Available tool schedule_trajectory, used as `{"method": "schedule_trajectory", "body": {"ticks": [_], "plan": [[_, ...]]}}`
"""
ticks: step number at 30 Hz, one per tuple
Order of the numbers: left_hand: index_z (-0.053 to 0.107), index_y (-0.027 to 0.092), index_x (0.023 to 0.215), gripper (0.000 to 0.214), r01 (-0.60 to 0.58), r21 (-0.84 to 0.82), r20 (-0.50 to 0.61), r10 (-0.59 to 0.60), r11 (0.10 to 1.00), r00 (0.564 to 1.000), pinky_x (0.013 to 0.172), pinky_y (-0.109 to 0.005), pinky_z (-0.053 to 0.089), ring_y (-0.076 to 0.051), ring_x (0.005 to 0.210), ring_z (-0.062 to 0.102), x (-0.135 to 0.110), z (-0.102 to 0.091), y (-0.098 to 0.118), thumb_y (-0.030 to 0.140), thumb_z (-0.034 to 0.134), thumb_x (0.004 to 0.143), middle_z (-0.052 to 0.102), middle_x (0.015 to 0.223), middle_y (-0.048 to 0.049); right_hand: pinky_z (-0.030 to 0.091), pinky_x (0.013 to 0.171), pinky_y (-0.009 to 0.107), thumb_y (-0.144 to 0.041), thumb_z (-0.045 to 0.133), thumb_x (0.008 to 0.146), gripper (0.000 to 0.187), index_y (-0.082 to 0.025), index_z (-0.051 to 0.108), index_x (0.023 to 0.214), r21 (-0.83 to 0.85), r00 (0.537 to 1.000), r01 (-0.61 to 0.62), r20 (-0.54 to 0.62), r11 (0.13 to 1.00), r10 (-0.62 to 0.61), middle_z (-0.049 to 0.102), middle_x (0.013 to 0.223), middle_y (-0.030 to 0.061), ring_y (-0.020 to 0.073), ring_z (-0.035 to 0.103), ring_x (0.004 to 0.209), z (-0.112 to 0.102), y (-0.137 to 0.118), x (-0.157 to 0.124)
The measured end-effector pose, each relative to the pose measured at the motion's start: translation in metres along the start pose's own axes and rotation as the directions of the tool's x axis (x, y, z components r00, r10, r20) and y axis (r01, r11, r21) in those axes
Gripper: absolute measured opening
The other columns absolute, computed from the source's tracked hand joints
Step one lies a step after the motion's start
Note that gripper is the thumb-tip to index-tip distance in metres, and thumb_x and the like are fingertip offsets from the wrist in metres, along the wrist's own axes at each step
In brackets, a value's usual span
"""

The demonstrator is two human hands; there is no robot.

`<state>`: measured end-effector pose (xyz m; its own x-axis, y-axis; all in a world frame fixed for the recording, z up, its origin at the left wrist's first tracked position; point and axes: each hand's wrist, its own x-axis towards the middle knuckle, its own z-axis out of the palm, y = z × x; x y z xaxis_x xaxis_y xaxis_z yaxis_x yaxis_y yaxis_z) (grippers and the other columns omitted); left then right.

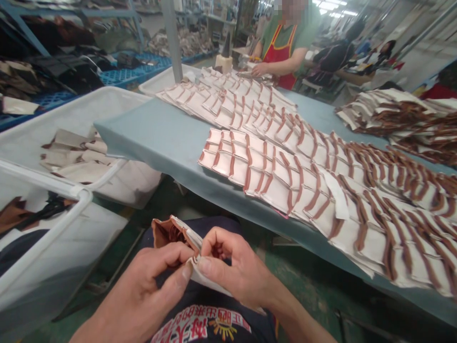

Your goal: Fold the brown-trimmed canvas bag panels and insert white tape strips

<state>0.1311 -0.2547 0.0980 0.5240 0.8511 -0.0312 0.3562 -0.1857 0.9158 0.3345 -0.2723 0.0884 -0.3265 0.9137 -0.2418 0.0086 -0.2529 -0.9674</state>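
Over my lap, both hands pinch a cream fabric piece with a brown lining (162, 232), which looks like a small sewn pouch. Thumb and fingers of my left hand (157, 271) are closed on its edge. Close beside them, my right hand (232, 264) grips the same edge between thumb and curled fingers. The piece's brown inside shows at its raised far end, and my hands hide much of the rest. Beyond my hands, overlapping rows of similar cream pieces with brown edges (257, 164) lie on a blue-grey table (143, 126).
White plastic bins (76, 200) stand at the left, holding cream and dark pieces. A brown-and-cream stack (400, 119) lies at the table's far right. Across the table stands a person in a red apron (280, 47). A grey post (173, 40) rises behind the table.
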Motion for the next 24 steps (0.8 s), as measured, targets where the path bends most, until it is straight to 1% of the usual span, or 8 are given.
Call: {"method": "schedule_trajectory", "body": {"ticks": [5,8,10,13,17,20,24], "plan": [[0.08,0.026,0.077,0.03,0.015,-0.03,-0.051,-0.017,0.999,0.999,0.059,-0.02,0.054,-0.017,0.062,0.073,0.001,0.001,0.001,0.036,0.062,0.098,0.078,0.068,0.0031,0.039,0.059,0.021,-0.055,0.081,0.088,0.041,-0.021,0.057,0.086,0.038,0.998,-0.007,0.055,0.999,0.005,0.056,0.075,-0.0049,0.0104,0.047,0.067,-0.007,0.004,0.001],[0.078,0.024,0.072,0.033,0.038,-0.095,-0.024,-0.04,0.995,0.999,0.06,-0.021,0.055,-0.018,0.062,0.071,0.004,0.002,0.005,0.037,0.061,0.097,0.076,0.066,0.0008,0.039,0.06,0.022,-0.06,0.085,0.083,0.048,-0.021,0.056,0.086,0.093,0.995,-0.05,0.091,0.994,0.042,0.053,0.072,-0.0069,0.0093,0.044,0.064,-0.01,0.004,0.002],[0.076,0.023,0.069,0.035,0.049,-0.146,-0.002,-0.05,0.988,0.999,0.061,-0.021,0.054,-0.017,0.062,0.068,0.007,0.002,0.006,0.038,0.061,0.097,0.075,0.066,0.0007,0.039,0.06,0.021,-0.06,0.085,0.082,0.049,-0.021,0.056,0.085,0.111,0.993,-0.065,0.105,0.992,0.053,0.051,0.071,-0.0075,0.009,0.043,0.063,-0.012,0.004,0.002],[0.078,0.024,0.073,0.032,0.064,-0.216,0.01,-0.063,0.974,0.998,0.066,-0.02,0.054,-0.017,0.067,0.068,0.008,0.004,0.005,0.038,0.063,0.098,0.076,0.071,0.001,0.041,0.059,0.021,-0.049,0.083,0.085,0.038,-0.021,0.057,0.087,0.058,0.997,-0.026,0.075,0.998,0.022,0.055,0.073,-0.0063,0.0093,0.047,0.064,-0.012,0.003,0.0],[0.08,0.024,0.081,0.026,0.116,-0.276,0.052,-0.106,0.954,0.993,0.072,-0.023,0.056,-0.02,0.077,0.07,0.006,0.005,-0.001,0.04,0.067,0.097,0.079,0.081,-0.0011,0.044,0.057,0.021,-0.033,0.076,0.089,0.019,-0.021,0.061,0.09,-0.084,0.997,0.077,0.0,0.993,-0.078,0.062,0.073,-0.005,0.0094,0.052,0.062,-0.01,0.0,-0.005],[0.08,0.024,0.084,0.027,0.114,-0.288,0.057,-0.102,0.951,0.993,0.072,-0.024,0.054,-0.02,0.077,0.068,0.005,0.006,-0.006,0.042,0.068,0.099,0.079,0.081,-0.0015,0.047,0.057,0.021,-0.031,0.074,0.09,0.017,-0.021,0.061,0.088,-0.125,0.992,0.116,-0.03,0.985,-0.121,0.064,0.074,-0.0038,0.0098,0.055,0.062,-0.008,-0.004,-0.008],[0.079,0.023,0.079,0.031,0.11,-0.263,0.041,-0.103,0.959,0.994,0.068,-0.023,0.051,-0.018,0.071,0.063,0.003,0.007,-0.008,0.044,0.068,0.098,0.074,0.074,-0.0002,0.045,0.055,0.02,-0.031,0.073,0.09,0.016,-0.021,0.061,0.087,-0.148,0.992,0.112,-0.04,0.983,-0.119,0.064,0.072,-0.004,0.0098,0.054,0.06,-0.006,-0.007,-0.011]]}}
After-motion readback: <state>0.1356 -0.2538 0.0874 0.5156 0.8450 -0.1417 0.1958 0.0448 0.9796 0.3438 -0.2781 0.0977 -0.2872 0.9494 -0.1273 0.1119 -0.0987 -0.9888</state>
